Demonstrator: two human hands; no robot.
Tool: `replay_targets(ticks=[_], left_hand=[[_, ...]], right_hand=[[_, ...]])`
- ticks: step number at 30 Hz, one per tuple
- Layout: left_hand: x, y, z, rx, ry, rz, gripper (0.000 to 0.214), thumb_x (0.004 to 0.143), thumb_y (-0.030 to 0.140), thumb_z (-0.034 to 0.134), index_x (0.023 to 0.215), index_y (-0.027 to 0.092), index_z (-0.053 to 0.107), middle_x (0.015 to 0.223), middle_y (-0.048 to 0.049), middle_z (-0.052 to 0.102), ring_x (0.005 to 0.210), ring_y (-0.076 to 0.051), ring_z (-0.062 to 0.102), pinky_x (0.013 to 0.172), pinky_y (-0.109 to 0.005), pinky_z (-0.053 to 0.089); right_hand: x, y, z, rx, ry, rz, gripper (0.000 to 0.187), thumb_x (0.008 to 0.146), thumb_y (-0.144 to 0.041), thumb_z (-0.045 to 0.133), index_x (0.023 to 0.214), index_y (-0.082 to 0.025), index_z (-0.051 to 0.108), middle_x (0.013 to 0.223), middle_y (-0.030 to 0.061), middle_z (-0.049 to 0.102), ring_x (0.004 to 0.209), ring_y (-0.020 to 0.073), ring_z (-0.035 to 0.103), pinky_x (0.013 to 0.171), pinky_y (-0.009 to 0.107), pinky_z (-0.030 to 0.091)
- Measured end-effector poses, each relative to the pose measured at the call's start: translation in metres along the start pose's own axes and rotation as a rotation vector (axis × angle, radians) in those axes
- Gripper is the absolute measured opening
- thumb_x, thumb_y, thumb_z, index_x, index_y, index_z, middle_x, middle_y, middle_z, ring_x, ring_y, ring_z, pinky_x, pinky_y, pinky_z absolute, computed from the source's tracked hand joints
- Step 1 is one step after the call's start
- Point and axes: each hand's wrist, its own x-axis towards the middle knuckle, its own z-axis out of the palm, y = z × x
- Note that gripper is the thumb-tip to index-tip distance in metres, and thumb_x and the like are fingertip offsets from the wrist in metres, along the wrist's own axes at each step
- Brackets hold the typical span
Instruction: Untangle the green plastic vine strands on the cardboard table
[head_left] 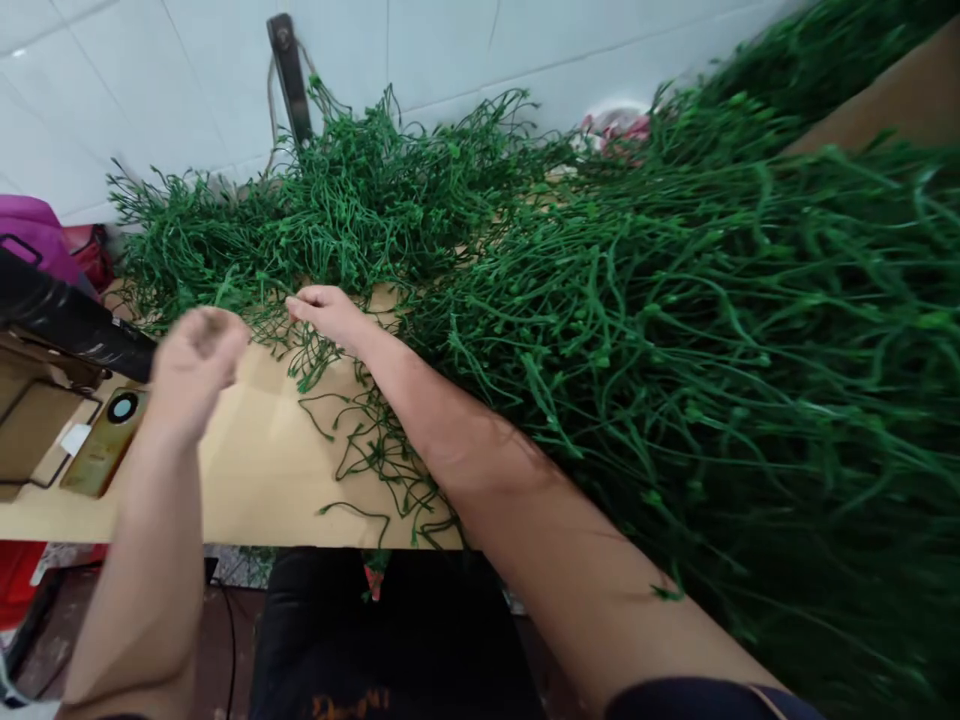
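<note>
My left hand (199, 365) is raised over the left part of the table with its fingers curled toward the thumb. It is smeared by motion, and anything between the fingertips cannot be made out. To its right, my right hand (326, 308) is pinched closed at the near edge of a heap of green artificial plant stems (360, 200). Thin stems show right around its fingertips, though which of them it grips is partly hidden. Below that hand lie several loose, crooked stems (375, 455) on the tan table top (255, 450).
A large pile of green stems (675, 330) covers the right side. At left are a phone (105, 440), a black cylinder (75, 310), cardboard (37, 420) and a purple bag (37, 230). A dark upright bar (289, 80) stands by the tiled wall (465, 60).
</note>
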Motion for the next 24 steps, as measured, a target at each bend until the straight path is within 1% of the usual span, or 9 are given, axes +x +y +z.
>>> replay_targets(ticks=[4,7,9,12,15,18,20,22,24], left_hand=[[0.011,-0.037,0.055,0.088,-0.026,-0.143,0.031,0.061,0.022,0.077,0.081,0.016,0.055,0.053,0.0090,0.038,0.049,-0.007,0.036,0.049,-0.020,0.030],[0.022,-0.053,0.073,0.118,-0.089,-0.128,0.019,0.067,0.020,0.071,0.074,0.014,0.054,0.059,0.0050,0.050,0.057,-0.009,0.045,0.060,-0.022,0.037],[0.026,-0.057,0.074,0.118,-0.091,-0.150,0.012,0.074,0.017,0.062,0.067,0.015,0.052,0.059,0.0040,0.051,0.058,-0.010,0.045,0.061,-0.023,0.037],[0.028,-0.055,0.070,0.011,-0.091,-0.221,0.019,0.081,0.014,0.051,0.063,0.017,0.047,0.052,0.0054,0.042,0.053,-0.009,0.040,0.057,-0.021,0.036],[0.027,-0.055,0.067,-0.115,-0.076,-0.246,0.020,0.084,0.013,0.049,0.064,0.017,0.046,0.054,0.0051,0.041,0.054,-0.008,0.039,0.054,-0.019,0.036],[0.026,-0.055,0.067,-0.145,-0.025,-0.290,0.022,0.088,0.014,0.048,0.065,0.016,0.046,0.058,0.0038,0.045,0.053,-0.007,0.040,0.051,-0.017,0.033],[0.025,-0.055,0.067,-0.166,-0.047,-0.363,0.027,0.093,0.022,0.043,0.066,0.016,0.044,0.056,0.0032,0.045,0.050,-0.006,0.041,0.048,-0.018,0.031],[0.024,-0.052,0.068,-0.203,-0.119,-0.430,0.033,0.095,0.034,0.039,0.068,0.017,0.044,0.052,0.0039,0.041,0.045,-0.007,0.039,0.045,-0.019,0.028],[0.023,-0.050,0.068,-0.216,-0.178,-0.450,0.036,0.094,0.043,0.042,0.068,0.017,0.045,0.049,0.0055,0.036,0.041,-0.006,0.035,0.042,-0.019,0.024]], right_hand=[[0.002,0.005,-0.002,0.131,0.013,0.018,0.035,0.079,-0.043,0.064,0.064,-0.014,0.054,0.051,-0.0064,0.038,0.053,0.0056,0.032,0.053,0.022,0.023],[0.004,0.007,-0.003,0.119,0.005,0.017,0.043,0.075,-0.049,0.066,0.058,-0.014,0.049,0.050,-0.0063,0.038,0.052,0.0046,0.032,0.053,0.022,0.024],[0.005,0.008,-0.003,0.088,0.028,0.015,0.046,0.074,-0.050,0.067,0.055,-0.014,0.045,0.048,-0.0065,0.037,0.051,0.0039,0.030,0.052,0.022,0.023],[0.006,0.008,-0.002,0.085,0.034,0.026,0.043,0.077,-0.048,0.065,0.057,-0.014,0.048,0.049,-0.0065,0.039,0.049,0.0037,0.031,0.052,0.021,0.024],[0.006,0.008,-0.001,0.105,-0.005,0.068,0.037,0.082,-0.044,0.060,0.062,-0.014,0.050,0.050,-0.0061,0.042,0.048,0.0042,0.034,0.050,0.021,0.025],[0.005,0.007,0.000,0.054,-0.023,0.081,0.034,0.087,-0.037,0.056,0.062,-0.015,0.048,0.050,-0.0059,0.041,0.047,0.0047,0.034,0.050,0.022,0.025],[0.004,0.005,0.000,-0.024,-0.009,0.044,0.037,0.087,-0.033,0.055,0.057,-0.015,0.044,0.048,-0.0065,0.036,0.048,0.0046,0.031,0.052,0.022,0.024],[0.002,0.002,0.000,-0.108,0.004,0.005,0.040,0.087,-0.030,0.056,0.053,-0.016,0.040,0.047,-0.0070,0.029,0.050,0.0047,0.027,0.053,0.023,0.023],[0.001,0.000,0.001,-0.177,0.004,-0.016,0.041,0.087,-0.027,0.057,0.051,-0.016,0.038,0.047,-0.0071,0.026,0.051,0.0051,0.025,0.054,0.023,0.021]])
